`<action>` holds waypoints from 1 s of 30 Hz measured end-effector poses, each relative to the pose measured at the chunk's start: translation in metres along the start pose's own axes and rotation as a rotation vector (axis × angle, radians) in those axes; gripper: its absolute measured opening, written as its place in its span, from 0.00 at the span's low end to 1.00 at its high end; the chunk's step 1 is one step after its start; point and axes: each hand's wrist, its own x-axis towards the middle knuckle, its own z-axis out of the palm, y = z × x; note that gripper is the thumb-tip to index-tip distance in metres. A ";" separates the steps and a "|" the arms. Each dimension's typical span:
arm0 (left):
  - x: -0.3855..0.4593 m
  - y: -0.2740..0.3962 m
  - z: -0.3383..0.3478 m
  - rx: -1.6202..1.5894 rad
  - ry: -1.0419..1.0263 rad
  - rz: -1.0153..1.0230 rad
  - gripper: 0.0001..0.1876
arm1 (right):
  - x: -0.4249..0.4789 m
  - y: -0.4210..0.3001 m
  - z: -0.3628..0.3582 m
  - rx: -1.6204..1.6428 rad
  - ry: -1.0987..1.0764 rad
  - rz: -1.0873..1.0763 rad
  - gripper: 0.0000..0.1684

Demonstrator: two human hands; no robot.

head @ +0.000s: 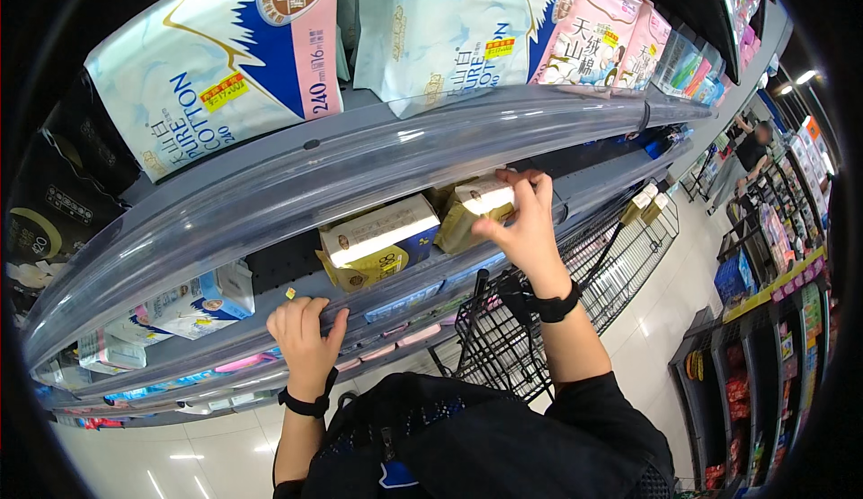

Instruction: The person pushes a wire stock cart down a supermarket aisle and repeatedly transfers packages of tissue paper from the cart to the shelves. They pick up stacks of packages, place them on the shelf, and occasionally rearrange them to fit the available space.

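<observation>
On a middle store shelf, my right hand (522, 226) is at the right end of a gold-and-white package (475, 206), its thumb in front and its fingers over the top. Left of it stands a second gold, white and blue package (381, 239). My left hand (305, 334) rests at the shelf's clear plastic front lip, holding nothing, fingers bent and thumb apart. A small coloured sticker (290, 293) lies on the shelf just above its fingers. Farther left are blue-and-white packages (209, 300). Both wrists wear black bands.
Large sanitary pad packs (222, 61) fill the upper shelf behind a curved clear rail (404, 138). A black wire shopping cart (499, 337) stands below my right forearm, with another wire basket (627, 263) beyond it. A person (748, 152) is in the aisle, near display racks (735, 377).
</observation>
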 end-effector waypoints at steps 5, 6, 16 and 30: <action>-0.001 0.002 -0.001 -0.003 -0.004 -0.021 0.19 | -0.005 -0.001 -0.005 -0.055 -0.104 -0.111 0.49; 0.000 0.003 -0.001 -0.010 -0.007 -0.025 0.19 | -0.004 -0.003 -0.001 -0.100 -0.062 -0.137 0.47; -0.001 0.003 0.000 0.007 -0.009 -0.025 0.19 | 0.004 0.008 -0.005 -0.009 -0.238 -0.205 0.47; 0.045 0.036 -0.013 0.126 -0.386 -0.171 0.41 | 0.009 0.063 0.033 0.729 -0.154 0.024 0.41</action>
